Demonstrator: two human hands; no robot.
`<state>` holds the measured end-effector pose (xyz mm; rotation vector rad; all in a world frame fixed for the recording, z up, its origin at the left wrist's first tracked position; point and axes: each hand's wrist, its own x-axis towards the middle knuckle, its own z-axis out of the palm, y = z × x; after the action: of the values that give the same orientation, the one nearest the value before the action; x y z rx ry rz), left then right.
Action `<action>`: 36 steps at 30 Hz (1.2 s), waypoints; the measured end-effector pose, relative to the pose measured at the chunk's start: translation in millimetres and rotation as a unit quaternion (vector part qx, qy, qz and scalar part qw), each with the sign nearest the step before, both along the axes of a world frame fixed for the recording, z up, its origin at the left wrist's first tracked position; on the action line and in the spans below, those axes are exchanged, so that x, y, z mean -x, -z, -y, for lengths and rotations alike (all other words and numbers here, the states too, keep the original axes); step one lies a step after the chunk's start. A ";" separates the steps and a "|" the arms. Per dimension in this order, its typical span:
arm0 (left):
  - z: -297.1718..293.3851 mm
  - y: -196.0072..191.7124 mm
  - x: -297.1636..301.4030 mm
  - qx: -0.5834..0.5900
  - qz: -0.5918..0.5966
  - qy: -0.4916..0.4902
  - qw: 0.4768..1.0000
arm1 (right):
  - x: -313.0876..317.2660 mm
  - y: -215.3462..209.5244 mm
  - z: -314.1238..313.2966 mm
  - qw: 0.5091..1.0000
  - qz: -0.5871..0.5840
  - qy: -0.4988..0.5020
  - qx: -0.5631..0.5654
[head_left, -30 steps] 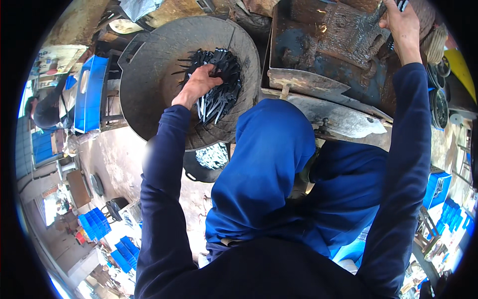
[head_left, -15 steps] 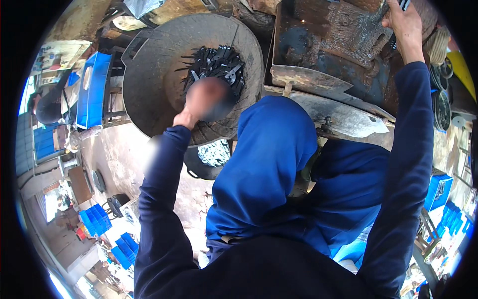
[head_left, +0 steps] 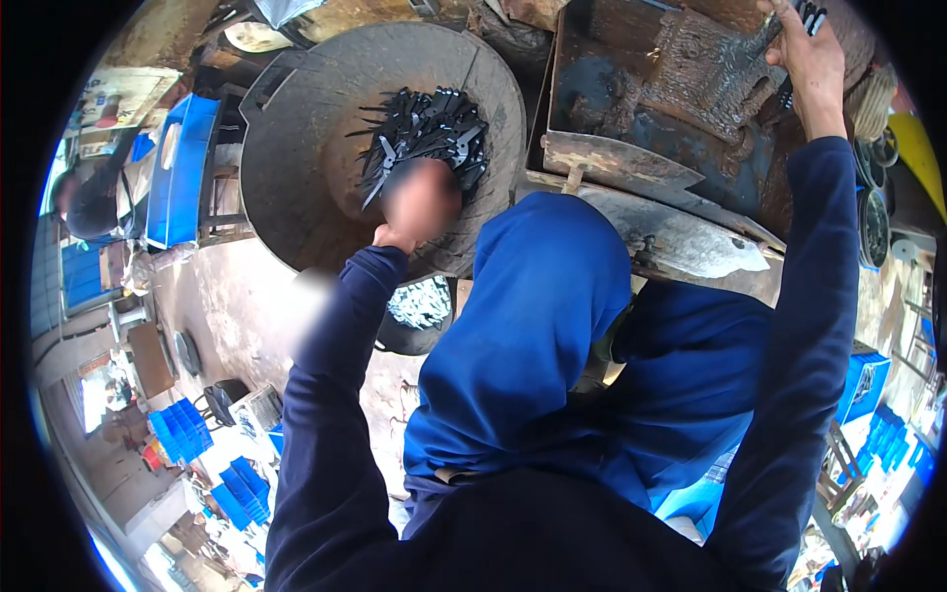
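A wide round metal pan [head_left: 296, 148], dark and rusty, holds a heap of small black metal pieces [head_left: 426, 133], thin and pointed, which lie piled in its upper right part. Below the pan stands a smaller dark bucket [head_left: 419, 321] with pale grey pieces inside. On the left a blue plastic crate [head_left: 180, 173] stands on its side, and more blue crates [head_left: 178, 434] are stacked on the floor lower down. To the right of the pan is a heavy, rust-covered machine [head_left: 681, 109] with a slanted metal plate [head_left: 681, 237] in front.

Compared with half a second before, the left hand [head_left: 419, 202] has drawn back toward the near rim of the pan, and the heap of black pieces now shows more fully above it. One second ago this hand was pressed into the heap. The right hand [head_left: 809, 54] has stayed high at the top of the machine.

The left hand is blurred (it is in motion), so I cannot tell if it is closed or holds anything; the heap lies just beyond it, touching or nearly so. The right hand grips a few black pieces [head_left: 811, 15] between fingers and thumb, well apart from the pan.
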<state>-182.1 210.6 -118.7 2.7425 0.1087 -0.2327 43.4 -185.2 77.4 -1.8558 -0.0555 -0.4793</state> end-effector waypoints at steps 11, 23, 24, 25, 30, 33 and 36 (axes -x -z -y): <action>-3.4 -66.2 -30.6 0.247 0.016 -0.077 0.966 | -5.1 3.4 5.3 1.000 -0.012 -0.005 0.022; 208.8 -209.0 -128.4 0.496 0.193 0.151 0.833 | -11.9 4.7 9.5 0.995 -0.013 0.018 0.097; 226.6 -219.2 -134.4 0.505 0.188 0.122 0.833 | -20.8 14.7 15.8 0.995 -0.010 0.011 0.095; 249.7 -221.3 -144.1 0.550 0.193 0.096 0.807 | -36.2 28.7 40.6 0.999 -0.001 -0.021 0.048; 276.0 -206.4 -164.2 0.542 0.134 0.007 0.830 | -41.9 42.6 30.8 0.978 0.011 -0.135 -0.157; 266.9 -191.7 -158.9 0.568 0.120 -0.006 0.814 | -34.4 25.8 25.9 0.984 0.010 -0.119 -0.129; 271.1 -188.2 -159.1 0.582 0.120 -0.017 0.804 | -32.4 15.7 27.6 0.998 0.003 -0.057 0.020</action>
<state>-23.0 -60.5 69.5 1.5035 -0.0530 0.0694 75.8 -212.8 61.8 -1.8798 -0.1745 -0.4078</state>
